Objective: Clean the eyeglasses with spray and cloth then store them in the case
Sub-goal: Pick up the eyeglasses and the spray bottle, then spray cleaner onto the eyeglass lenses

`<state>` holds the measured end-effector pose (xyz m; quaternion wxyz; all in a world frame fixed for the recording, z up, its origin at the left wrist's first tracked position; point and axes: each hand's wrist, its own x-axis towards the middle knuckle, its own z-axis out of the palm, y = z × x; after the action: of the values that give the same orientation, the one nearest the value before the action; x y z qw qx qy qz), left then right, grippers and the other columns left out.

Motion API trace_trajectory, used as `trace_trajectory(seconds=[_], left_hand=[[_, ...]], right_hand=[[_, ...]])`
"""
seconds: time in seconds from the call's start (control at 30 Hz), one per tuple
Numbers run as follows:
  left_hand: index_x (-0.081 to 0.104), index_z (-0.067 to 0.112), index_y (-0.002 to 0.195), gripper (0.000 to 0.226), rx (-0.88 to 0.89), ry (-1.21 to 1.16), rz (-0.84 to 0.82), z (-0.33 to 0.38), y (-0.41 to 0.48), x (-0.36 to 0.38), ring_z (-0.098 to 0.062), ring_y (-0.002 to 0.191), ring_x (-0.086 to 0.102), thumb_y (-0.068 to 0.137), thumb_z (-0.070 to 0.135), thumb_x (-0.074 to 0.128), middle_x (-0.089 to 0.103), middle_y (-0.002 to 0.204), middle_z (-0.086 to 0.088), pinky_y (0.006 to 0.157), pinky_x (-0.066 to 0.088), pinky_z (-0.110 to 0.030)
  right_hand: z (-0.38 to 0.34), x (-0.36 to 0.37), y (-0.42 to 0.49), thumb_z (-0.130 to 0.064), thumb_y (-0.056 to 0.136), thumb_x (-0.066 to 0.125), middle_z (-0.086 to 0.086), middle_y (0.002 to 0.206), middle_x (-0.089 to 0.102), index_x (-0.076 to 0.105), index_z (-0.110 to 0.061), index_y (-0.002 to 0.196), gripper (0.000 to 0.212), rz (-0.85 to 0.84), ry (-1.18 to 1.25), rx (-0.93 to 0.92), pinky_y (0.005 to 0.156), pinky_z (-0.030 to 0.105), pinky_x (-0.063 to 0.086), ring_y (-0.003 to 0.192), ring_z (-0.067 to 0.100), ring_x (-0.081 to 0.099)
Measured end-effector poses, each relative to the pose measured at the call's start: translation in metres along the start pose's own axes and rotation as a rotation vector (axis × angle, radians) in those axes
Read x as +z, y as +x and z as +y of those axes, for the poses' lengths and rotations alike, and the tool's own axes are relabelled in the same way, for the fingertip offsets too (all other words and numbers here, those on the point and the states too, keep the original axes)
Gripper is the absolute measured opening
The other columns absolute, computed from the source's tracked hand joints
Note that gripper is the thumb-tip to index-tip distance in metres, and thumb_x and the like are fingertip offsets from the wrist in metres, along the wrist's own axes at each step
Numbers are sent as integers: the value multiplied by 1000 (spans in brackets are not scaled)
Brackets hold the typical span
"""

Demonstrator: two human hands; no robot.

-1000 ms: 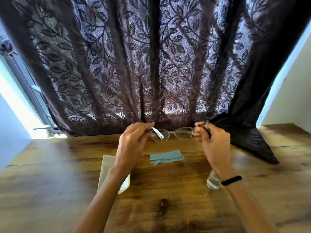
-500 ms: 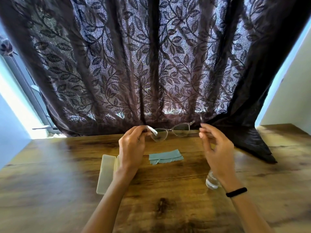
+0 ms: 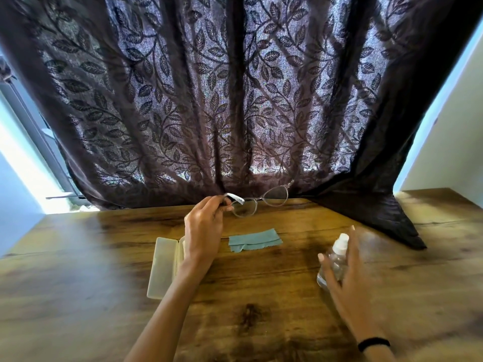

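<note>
1. The eyeglasses are held up above the far middle of the surface, in front of the curtain. The left hand has its grip closed on the left temple, and the lenses hang out to the right with nothing else supporting them.
2. The right hand is at the spray bottle on the near right, fingers spread round it. It is blurred, so I cannot tell whether its grip has closed on the bottle or is only around it.
3. The cloth lies folded and flat in the middle of the surface, below the glasses and untouched.
4. The case lies open on the left, partly under the left forearm, with nothing seen inside.
5. Judged from this, the task is at its start: no spraying shows, wiping is not begun, and storing and closing the case are all left.
6. Count: one pair of eyeglasses, one spray bottle, one cloth, one case, two hands, one dark band on the right wrist.
</note>
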<state>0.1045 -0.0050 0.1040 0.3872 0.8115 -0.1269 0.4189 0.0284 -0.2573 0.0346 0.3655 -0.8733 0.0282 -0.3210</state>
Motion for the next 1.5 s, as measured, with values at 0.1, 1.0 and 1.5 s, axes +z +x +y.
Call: trace_trajectory(seconds=[0.1,1.0,1.5], left_hand=[[68,6,85,19,6,9,-9,-2,-1,0,-2,71,57,73,-8,67,68,82,1,66,43,-6],[67,2,83,19,3,42,11,4,9,-14,-3,64,55,75,-13,61,69,78,-8,62,41,1],[68,5,86,18,-11,28,14,-5,6,-12,2,68,56,76,-10,64,68,80,-1,65,43,0]], right_hand=[[2,7,-8,-36,80,57,19,129,51,4,-40,142,82,-68,60,22,78,15,39,83,6,54],[-113,36,34,-25,89,56,-19,60,46,25,-40,138,60,-301,306,-367,38,9,33,44,9,49],[-84,3,34,-23,84,58,2,66,56,30,-32,130,55,-37,378,-357,44,12,40,49,14,52]])
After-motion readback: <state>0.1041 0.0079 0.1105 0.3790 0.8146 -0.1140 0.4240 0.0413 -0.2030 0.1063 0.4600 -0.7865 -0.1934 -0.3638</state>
